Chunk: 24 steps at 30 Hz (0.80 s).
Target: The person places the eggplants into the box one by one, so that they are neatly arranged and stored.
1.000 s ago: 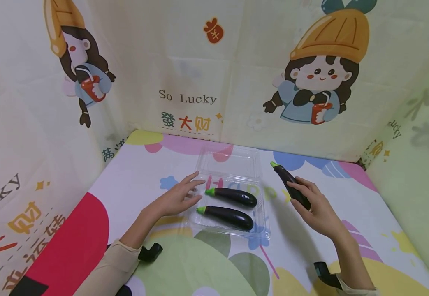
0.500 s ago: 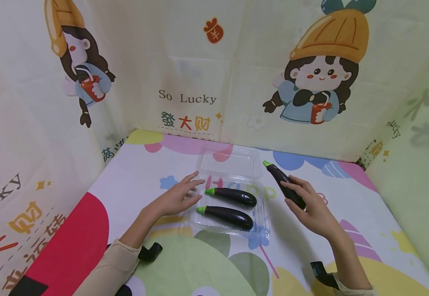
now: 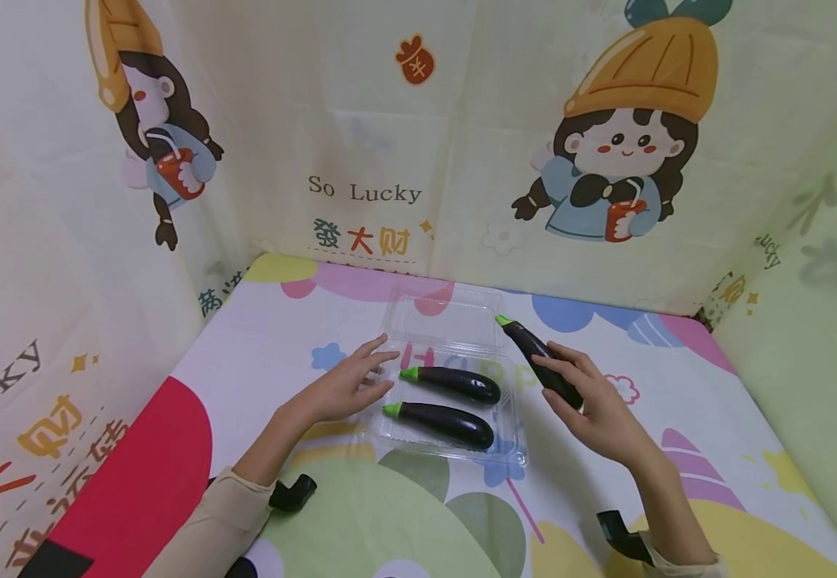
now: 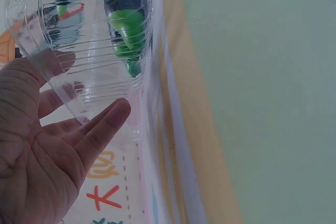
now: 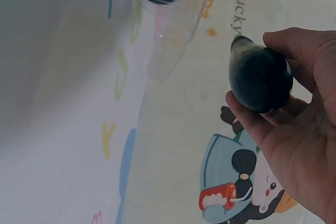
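Observation:
My right hand point(image 3: 591, 405) grips a dark, glossy eggplant point(image 3: 530, 345) with a bright green stem end, fingers and thumb round its thick end. The stem tilts up toward the back left. In the right wrist view the rounded end of this eggplant point(image 5: 262, 77) faces the camera. A clear plastic clamshell box point(image 3: 515, 437) lies with its lid back; inside, a rear eggplant point(image 3: 457, 385) and a front eggplant point(image 3: 447, 425) lie side by side, stems left. My left hand point(image 3: 342, 387) rests at the box's left edge, fingers fairly straight, fingertips over the rim.
The box's transparent lid point(image 3: 447, 317) lies flat behind its base. A colourful printed cloth point(image 3: 360, 514) covers the table. Printed curtains point(image 3: 461, 160) hang close round the back and both sides.
My right hand has moved left with its eggplant, bringing the stem close to the box's right side. The left hand and the two eggplants in the box stay put.

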### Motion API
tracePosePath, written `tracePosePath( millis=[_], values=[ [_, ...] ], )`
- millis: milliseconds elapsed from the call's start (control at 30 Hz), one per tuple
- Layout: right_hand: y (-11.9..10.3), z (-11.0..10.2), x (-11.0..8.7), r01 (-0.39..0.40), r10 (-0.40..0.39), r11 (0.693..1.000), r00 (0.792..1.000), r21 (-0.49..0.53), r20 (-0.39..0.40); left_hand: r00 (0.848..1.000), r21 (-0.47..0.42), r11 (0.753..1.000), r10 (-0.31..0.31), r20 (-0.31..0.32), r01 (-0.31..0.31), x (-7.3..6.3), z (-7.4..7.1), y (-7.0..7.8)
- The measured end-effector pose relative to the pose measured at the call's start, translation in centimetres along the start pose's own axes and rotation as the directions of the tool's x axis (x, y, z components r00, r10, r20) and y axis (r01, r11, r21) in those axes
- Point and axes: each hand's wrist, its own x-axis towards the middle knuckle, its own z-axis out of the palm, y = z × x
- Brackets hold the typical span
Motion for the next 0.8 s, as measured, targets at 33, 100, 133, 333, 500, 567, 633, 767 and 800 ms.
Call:
tracePosePath(
  millis=[33,100,133,333,500,567,633,767,800],
  values=[
    [-0.1,0.1,0.0,0.001,-0.001,1.000,1.000,0.003,0.004,1.000,0.001,1.000,-0.003,0.001,0.003,0.0,0.0,0.0],
    [-0.3,0.2,0.1,0.002,-0.002,1.000,1.000,0.011,0.010,1.000,0.000,1.000,-0.006,0.000,0.006,0.0,0.0,0.0],
    [-0.4,0.3,0.1,0.003,-0.003,1.000,1.000,0.018,0.012,1.000,-0.001,1.000,-0.007,-0.001,0.007,0.0,0.0,0.0],
    [-0.8,0.8,0.2,0.016,-0.017,0.998,1.000,0.058,0.012,1.000,-0.001,1.000,-0.008,-0.003,0.008,0.0,0.1,0.0],
    [-1.1,1.1,0.4,0.031,-0.032,0.997,0.999,0.064,0.017,1.000,0.000,1.000,-0.010,-0.009,0.010,0.0,0.1,0.0],
    [-1.2,1.2,0.5,0.033,-0.035,0.997,0.999,0.076,0.022,1.000,0.001,1.000,-0.010,-0.010,0.010,0.0,0.1,0.0],
    [-1.3,1.4,0.5,0.035,-0.038,0.995,0.999,0.091,0.027,1.000,0.002,1.000,-0.010,-0.010,0.010,0.0,0.1,-0.1],
    [-1.4,1.7,0.5,0.044,-0.047,0.995,0.998,0.095,0.030,1.000,0.002,1.000,-0.005,-0.008,0.005,0.0,0.1,-0.1],
    [-1.4,1.7,0.6,0.045,-0.049,0.995,0.998,0.094,0.033,1.000,0.001,1.000,-0.004,-0.007,0.004,0.0,0.1,-0.1]
  ],
)
